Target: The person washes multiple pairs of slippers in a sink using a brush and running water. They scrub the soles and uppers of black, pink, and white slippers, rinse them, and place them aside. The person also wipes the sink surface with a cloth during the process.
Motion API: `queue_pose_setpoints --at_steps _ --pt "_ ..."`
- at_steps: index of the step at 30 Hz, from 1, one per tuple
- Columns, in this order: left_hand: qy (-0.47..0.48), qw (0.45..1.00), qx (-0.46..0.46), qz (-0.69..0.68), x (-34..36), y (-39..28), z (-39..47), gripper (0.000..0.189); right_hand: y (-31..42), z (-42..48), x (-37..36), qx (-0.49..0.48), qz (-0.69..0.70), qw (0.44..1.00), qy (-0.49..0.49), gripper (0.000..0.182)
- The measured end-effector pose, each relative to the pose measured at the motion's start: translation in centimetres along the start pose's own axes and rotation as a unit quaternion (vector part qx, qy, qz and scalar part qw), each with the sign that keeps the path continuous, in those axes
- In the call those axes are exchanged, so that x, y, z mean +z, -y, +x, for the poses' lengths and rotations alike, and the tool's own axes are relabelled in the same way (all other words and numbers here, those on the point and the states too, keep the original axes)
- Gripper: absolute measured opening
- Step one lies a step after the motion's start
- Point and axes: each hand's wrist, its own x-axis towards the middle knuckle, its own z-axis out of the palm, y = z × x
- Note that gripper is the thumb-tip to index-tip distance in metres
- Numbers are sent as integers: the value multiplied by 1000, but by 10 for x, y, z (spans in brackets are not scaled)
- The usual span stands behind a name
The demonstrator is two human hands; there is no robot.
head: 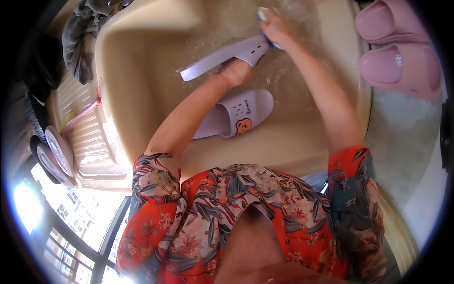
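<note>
In a beige sink with water in it, my left hand (237, 72) holds a white slide slipper (220, 56), with the fingers inside under its strap. The slipper is tipped on its side. My right hand (276, 30) grips a blue-and-white scrubbing brush against the slipper's toe end; the fingers hide much of the brush. A second white slide slipper (253, 110), with a bear picture and writing on its strap, lies sole down in the sink nearer to me.
The beige sink (255, 152) has a ribbed washboard (88, 138) at its left, with a grey cloth (76, 46) above. Insoles (58, 152) lean at the washboard's left edge. Pink slippers (400, 67) stand on the floor at the right.
</note>
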Motion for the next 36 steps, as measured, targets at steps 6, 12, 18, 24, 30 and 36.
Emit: queue_pose_setpoints --at_steps 6,12,18,24,30,36 --pt "25 994 -39 99 -7 19 11 35 12 -47 -9 -6 26 999 -30 61" --pt "-13 992 -92 -85 7 27 2 33 20 -52 5 -103 76 991 -37 62" --pt "-11 925 106 366 -38 -6 -7 31 9 -56 -23 -66 87 992 59 61" --pt "-51 977 76 193 -43 -11 -21 44 35 -72 -11 -144 75 986 35 60" --pt "-95 972 92 192 -25 -4 -10 41 0 -36 21 -58 104 993 26 59" --pt "-54 980 55 181 -39 -16 -19 42 25 -93 -12 -150 134 978 45 63"
